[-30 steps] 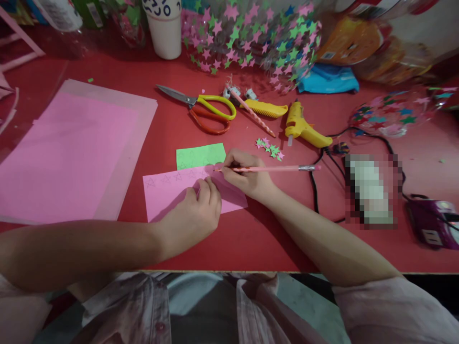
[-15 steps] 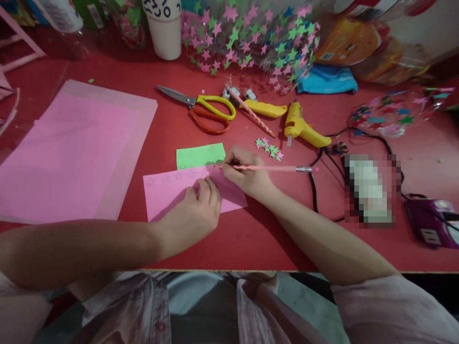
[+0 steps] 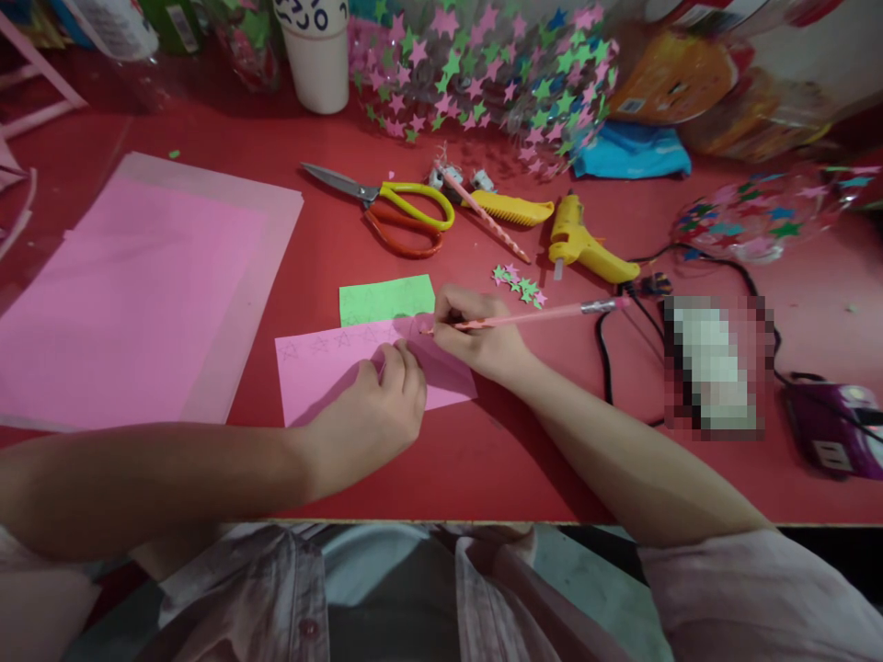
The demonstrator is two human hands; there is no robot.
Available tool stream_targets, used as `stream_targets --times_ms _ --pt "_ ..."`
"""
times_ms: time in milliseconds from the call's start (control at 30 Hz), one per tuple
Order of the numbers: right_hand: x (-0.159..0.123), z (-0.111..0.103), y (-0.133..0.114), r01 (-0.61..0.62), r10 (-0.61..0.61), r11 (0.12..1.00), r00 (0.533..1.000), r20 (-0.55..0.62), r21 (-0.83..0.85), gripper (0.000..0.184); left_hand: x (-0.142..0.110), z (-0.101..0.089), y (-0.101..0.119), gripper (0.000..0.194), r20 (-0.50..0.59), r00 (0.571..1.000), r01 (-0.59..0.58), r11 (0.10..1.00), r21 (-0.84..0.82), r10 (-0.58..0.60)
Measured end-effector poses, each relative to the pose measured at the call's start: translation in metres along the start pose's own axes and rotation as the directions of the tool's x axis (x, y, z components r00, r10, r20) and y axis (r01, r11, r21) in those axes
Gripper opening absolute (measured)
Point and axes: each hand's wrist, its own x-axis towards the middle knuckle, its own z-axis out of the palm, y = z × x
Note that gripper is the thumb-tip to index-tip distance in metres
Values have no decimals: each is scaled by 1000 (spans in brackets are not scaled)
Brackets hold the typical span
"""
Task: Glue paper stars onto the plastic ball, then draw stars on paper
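Note:
My right hand (image 3: 479, 336) is closed round a pink pencil (image 3: 544, 315), its tip on the pink paper strip (image 3: 314, 382). A row of pencilled star outlines runs along the strip's upper edge. My left hand (image 3: 379, 395) rests on the same strip, pressing it to the table with fingers slightly bent and nothing in them. Behind the strip lies a green paper piece (image 3: 386, 296) with faint star marks, its lower edge overlapped by the pink one. Small cut-out stars (image 3: 521, 287) lie in a little pile just beyond my right hand.
Scissors (image 3: 386, 202), a second pencil (image 3: 493, 225), a yellow cutter (image 3: 514, 208) and a yellow glue gun (image 3: 586, 244) lie farther back. Large pink sheets (image 3: 138, 303) are at left. A white cup (image 3: 321, 69) and star-covered plastic (image 3: 475, 74) stand behind. A black cable (image 3: 603, 359) runs at right.
The pencil has tilted, its eraser end swinging away from me, and its tip has shifted slightly right and toward me. My left hand stays in place.

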Motion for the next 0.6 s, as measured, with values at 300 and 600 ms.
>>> stream_targets --times_ms 300,600 --pt "-1 0 1 33 -33 999 999 5 25 16 0 -1 0 38 20 1000 -15 1000 -27 15" --pt "-4 5 4 7 -7 1000 1000 0 18 19 0 0 0 37 12 1000 -8 1000 -23 8"
